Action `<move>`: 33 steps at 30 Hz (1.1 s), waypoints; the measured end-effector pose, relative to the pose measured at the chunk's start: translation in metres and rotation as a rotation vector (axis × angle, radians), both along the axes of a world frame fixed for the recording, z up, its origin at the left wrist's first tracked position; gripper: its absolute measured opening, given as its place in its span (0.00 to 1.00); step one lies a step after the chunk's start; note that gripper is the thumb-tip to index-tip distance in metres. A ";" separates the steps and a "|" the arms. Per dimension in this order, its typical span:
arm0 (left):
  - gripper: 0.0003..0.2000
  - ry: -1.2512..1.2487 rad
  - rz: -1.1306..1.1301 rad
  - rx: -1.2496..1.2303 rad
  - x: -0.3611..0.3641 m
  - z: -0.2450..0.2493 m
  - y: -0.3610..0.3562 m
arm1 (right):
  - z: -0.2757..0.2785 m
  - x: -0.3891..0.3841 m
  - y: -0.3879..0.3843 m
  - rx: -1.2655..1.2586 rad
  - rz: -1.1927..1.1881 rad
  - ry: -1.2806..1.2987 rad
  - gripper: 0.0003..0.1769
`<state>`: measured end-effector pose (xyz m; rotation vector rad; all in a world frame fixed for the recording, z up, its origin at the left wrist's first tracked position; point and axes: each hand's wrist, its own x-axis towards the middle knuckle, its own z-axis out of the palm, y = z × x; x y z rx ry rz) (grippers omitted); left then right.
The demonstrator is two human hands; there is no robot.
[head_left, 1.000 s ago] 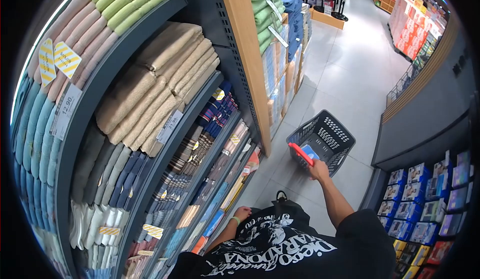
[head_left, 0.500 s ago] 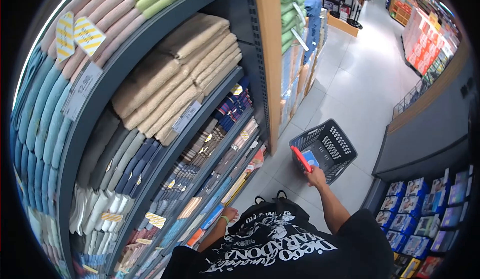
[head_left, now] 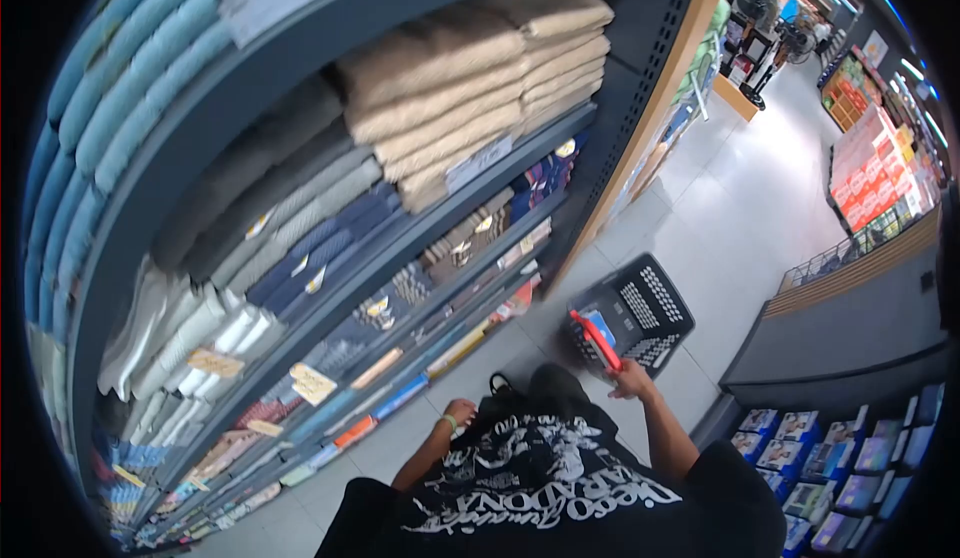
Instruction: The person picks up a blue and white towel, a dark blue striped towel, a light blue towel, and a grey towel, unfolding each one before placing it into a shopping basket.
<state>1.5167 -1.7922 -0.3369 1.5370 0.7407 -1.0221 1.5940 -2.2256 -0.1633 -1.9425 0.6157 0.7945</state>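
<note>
My right hand is closed round the red handle of a dark grey shopping basket. A blue and white item lies inside the basket, partly behind the handle. My left hand, with a light green band at the wrist, hangs beside my body near the lower shelves. Its fingers are small and curled, and no object shows in them. Folded beige towels are stacked on the shelf to the left, above grey and navy folded cloths.
Shelves of folded towels fill the left side. A wooden-edged post ends the shelving. Boxed goods stand at the lower right by a grey panel. A tiled aisle runs ahead past fans and a red display.
The view has turned and moved, so the shelves appear shifted right and down. The basket has tilted and sits slightly further left in view, still in my right hand.
</note>
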 end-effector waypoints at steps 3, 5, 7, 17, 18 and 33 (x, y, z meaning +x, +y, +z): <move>0.11 -0.019 0.011 0.014 -0.011 -0.006 0.005 | 0.017 0.024 -0.004 -0.030 0.194 0.098 0.15; 0.12 -0.037 -0.055 0.020 -0.009 0.003 0.011 | 0.024 0.049 -0.007 -0.481 0.845 -0.273 0.14; 0.12 -0.016 0.000 -0.010 -0.006 0.012 0.016 | 0.045 0.094 0.006 -0.343 0.841 -0.512 0.13; 0.11 -0.457 0.102 -0.198 0.078 0.098 -0.015 | 0.154 0.260 0.142 0.396 -0.113 -0.779 0.21; 0.12 -0.461 0.121 -0.230 0.081 0.113 -0.019 | 0.154 0.274 0.148 0.391 -0.175 -0.877 0.24; 0.11 -0.418 0.175 -0.276 0.073 0.117 -0.056 | 0.191 0.336 0.169 0.469 -0.413 -0.718 0.19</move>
